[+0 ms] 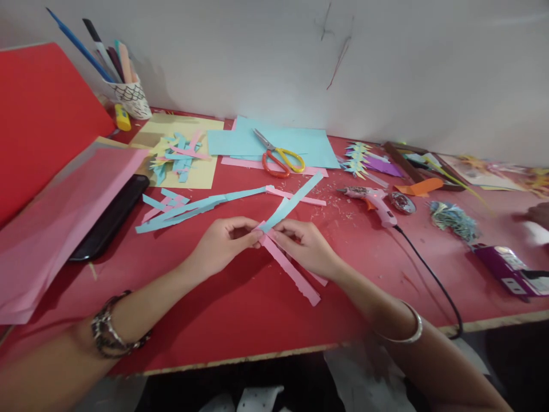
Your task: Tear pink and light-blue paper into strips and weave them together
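My left hand (229,243) pinches the crossing of some paper strips above the red table. From the other side, my right hand (302,246) grips the same crossing between thumb and fingers. A light blue paper strip (294,200) slants up and away to the right, while a pink paper strip (294,272) with a ragged edge hangs down toward me. Just beyond my hands lie loose blue strips (201,206) and another pink strip (300,197). At the left rests a small woven piece of pink and blue strips (165,203). My fingers hide the exact fold.
Scissors (278,154) lie on blue sheets (317,143). A pink glue gun (373,200) with a cord sits at right, near a purple power strip (510,269). Pink sheets (72,212), a black case (114,220) and a pen cup (132,97) stand left. Another person's hand (538,214) shows at far right.
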A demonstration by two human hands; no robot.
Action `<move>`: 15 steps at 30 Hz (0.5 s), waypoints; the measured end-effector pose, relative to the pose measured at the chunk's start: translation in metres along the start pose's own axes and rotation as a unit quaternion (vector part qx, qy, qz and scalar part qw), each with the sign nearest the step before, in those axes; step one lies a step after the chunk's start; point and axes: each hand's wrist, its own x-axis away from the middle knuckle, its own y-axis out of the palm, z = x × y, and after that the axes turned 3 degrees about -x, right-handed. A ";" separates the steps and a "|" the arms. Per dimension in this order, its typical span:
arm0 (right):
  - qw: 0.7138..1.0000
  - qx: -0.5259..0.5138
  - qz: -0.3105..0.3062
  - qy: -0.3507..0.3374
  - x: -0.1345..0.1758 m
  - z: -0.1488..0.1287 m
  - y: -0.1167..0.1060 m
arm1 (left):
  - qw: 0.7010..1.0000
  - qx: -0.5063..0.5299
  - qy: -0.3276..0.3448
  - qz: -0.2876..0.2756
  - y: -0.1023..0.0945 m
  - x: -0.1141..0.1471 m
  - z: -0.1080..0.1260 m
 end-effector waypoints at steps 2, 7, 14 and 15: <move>1.000 0.005 -0.005 0.001 0.000 0.000 0.000 | 1.000 -0.001 -0.002 0.001 0.000 0.000 0.002; 1.000 0.023 -0.011 0.004 -0.001 0.001 -0.001 | 1.000 0.000 -0.015 0.008 0.000 0.001 0.004; 0.998 -0.057 -0.014 0.037 -0.001 -0.001 0.000 | 1.000 -0.019 -0.007 -0.004 -0.001 0.001 0.004; 0.995 -0.091 -0.003 0.046 -0.001 -0.001 0.001 | 1.000 -0.022 -0.006 -0.004 -0.001 0.001 0.004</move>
